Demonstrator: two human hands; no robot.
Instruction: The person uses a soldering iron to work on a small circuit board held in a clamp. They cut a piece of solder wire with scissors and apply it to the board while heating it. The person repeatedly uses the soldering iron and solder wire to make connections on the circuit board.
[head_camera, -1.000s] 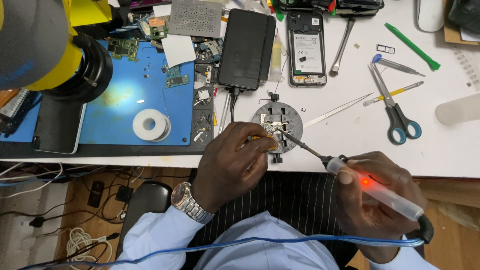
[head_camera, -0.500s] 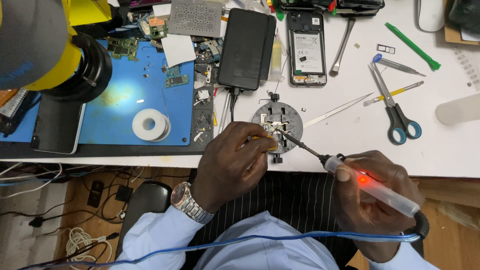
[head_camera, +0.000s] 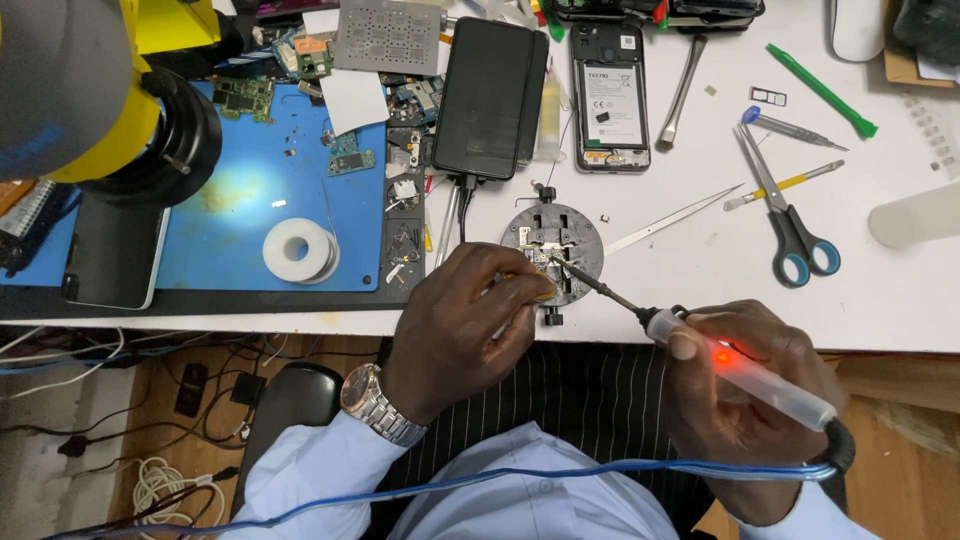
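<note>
Almost nothing has changed over the last second: both hands stay in the same pose at the lower middle of the frame, and only the tool in the right hand has crept a touch up and left, which suggests steady, fine work at one spot rather than a new step.

The white counter (head_camera: 700, 290) fills the upper half. At upper left, a grey and yellow microscope (head_camera: 90, 90) hangs over a blue work mat (head_camera: 240, 215), on which a roll of white tape (head_camera: 300, 250) lies. A dark phone (head_camera: 492, 82) and an opened phone (head_camera: 610, 85) sit at upper centre.

The left hand (head_camera: 465, 320) is curled, its fingertips pinched on something small and yellowish at the edge of the round jig (head_camera: 553, 250); what it is cannot be made out. The right hand (head_camera: 745, 385) is closed around a soldering iron (head_camera: 740, 365) with a red light, its tip resting on the small board (head_camera: 545, 255) clamped in the jig at mid-frame.

To the right, well apart, lie blue-handled scissors (head_camera: 795, 235), tweezers (head_camera: 670, 220) and a green pry tool (head_camera: 820, 90). The left hand hides part of the jig; a blue cable (head_camera: 500, 480) trails across the lap, clear of the work.
</note>
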